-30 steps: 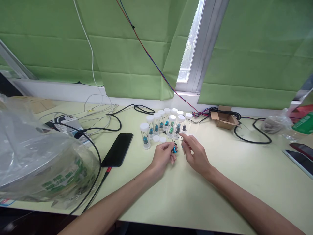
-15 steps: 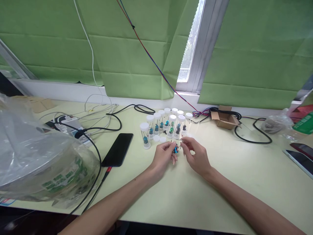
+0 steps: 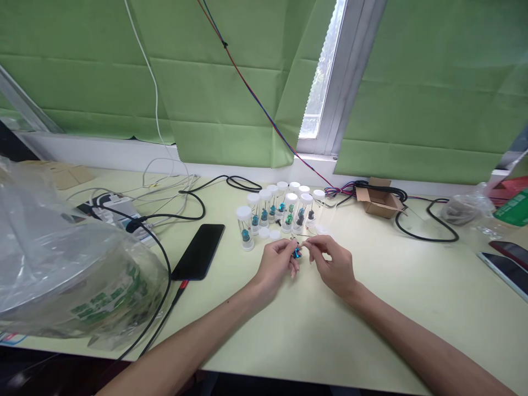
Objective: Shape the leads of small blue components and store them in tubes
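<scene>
My left hand (image 3: 277, 261) is closed, thumb and fingers pinching a small shiny blue piece (image 3: 296, 253) above the table. Close beside it, the fingertips of my right hand (image 3: 332, 261) are pinched together at the blue piece's edge. A thin dark stick (image 3: 303, 236) runs out at my right fingertips; its far end is too fine to make out. Just behind my hands stand several clear tubes with white caps (image 3: 243, 212), holding small blue, green or dark pieces on thin stems. Two loose white caps (image 3: 269, 234) lie in front of the tubes.
On the left, a black phone (image 3: 199, 252) with a cable lies near a big plastic-wrapped bundle (image 3: 82, 275). A power strip (image 3: 119, 212) and tangled cables sit behind. An open cardboard box (image 3: 379, 201), black cables and more phones (image 3: 503, 272) are on the right.
My right fingertips have moved slightly left and closed in on the blue piece. My left hand has stayed in place, still pinching it.
</scene>
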`<state>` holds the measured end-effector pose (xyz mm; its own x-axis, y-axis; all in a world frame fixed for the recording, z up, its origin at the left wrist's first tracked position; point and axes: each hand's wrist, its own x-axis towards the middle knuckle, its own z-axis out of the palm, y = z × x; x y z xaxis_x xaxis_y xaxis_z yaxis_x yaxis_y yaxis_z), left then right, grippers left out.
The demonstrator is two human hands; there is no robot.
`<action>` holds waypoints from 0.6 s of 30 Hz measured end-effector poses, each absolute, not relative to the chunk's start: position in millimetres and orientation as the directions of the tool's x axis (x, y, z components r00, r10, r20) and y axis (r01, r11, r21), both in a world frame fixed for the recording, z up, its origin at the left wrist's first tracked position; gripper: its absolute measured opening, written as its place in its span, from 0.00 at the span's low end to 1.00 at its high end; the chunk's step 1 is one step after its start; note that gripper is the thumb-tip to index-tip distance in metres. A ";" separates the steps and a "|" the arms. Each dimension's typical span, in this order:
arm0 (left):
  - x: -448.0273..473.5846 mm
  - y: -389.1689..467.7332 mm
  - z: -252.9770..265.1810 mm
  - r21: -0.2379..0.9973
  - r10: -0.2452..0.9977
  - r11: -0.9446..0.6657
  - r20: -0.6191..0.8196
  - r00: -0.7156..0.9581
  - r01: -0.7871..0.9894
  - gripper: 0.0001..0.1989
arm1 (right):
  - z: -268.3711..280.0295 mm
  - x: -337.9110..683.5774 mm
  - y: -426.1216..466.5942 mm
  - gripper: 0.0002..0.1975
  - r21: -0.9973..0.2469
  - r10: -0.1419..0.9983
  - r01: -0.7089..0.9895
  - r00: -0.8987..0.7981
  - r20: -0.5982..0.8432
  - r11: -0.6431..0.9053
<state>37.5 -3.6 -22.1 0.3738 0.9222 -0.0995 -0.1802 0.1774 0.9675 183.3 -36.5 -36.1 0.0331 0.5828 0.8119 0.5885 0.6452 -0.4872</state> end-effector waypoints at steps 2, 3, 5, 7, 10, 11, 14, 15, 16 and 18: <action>37.8 -3.7 -22.4 0.966 0.921 0.182 -0.102 0.376 -0.183 0.17 | -36.2 183.4 -36.5 0.03 -0.485 0.585 0.592 0.028 0.810 0.643; 38.0 -3.8 -22.6 0.966 0.920 0.183 -0.102 0.378 -0.185 0.17 | -36.2 183.6 -36.4 0.03 -0.481 0.584 0.595 0.023 0.811 0.644; 38.2 -4.1 -23.1 0.964 0.920 0.187 -0.104 0.379 -0.190 0.17 | -36.3 183.9 -36.0 0.03 -0.468 0.578 0.602 0.013 0.816 0.647; 38.4 -4.4 -23.4 0.963 0.919 0.189 -0.104 0.380 -0.193 0.17 | -36.5 184.3 -35.5 0.04 -0.455 0.573 0.608 0.000 0.820 0.651; 38.2 -5.0 -23.1 0.962 0.917 0.193 -0.106 0.385 -0.196 0.17 | -37.5 185.0 -34.7 0.05 -0.441 0.567 0.612 -0.015 0.823 0.656; 38.1 -5.2 -22.8 0.962 0.916 0.194 -0.106 0.388 -0.194 0.17 | -38.0 185.2 -34.4 0.05 -0.437 0.565 0.614 -0.018 0.825 0.657; 37.9 -5.5 -21.6 0.963 0.914 0.195 -0.110 0.390 -0.184 0.17 | -38.9 186.0 -33.8 0.06 -0.422 0.559 0.623 -0.029 0.828 0.658; 37.9 -5.5 -21.2 0.964 0.914 0.194 -0.111 0.390 -0.182 0.17 | -39.1 186.2 -33.6 0.06 -0.417 0.558 0.625 -0.036 0.829 0.660; 37.9 -5.4 -20.9 0.965 0.914 0.193 -0.111 0.390 -0.180 0.17 | -39.1 186.4 -33.6 0.06 -0.410 0.554 0.628 -0.042 0.831 0.662; 37.8 -5.4 -20.5 0.964 0.915 0.193 -0.110 0.388 -0.181 0.17 | -38.8 186.7 -33.7 0.07 -0.393 0.546 0.633 -0.056 0.836 0.667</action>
<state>37.8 -5.4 -20.5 0.3880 0.9151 -0.1101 -0.1806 0.1926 0.9645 186.7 -33.7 -38.8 -0.0560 0.5463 0.8357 0.6328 0.6669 -0.3935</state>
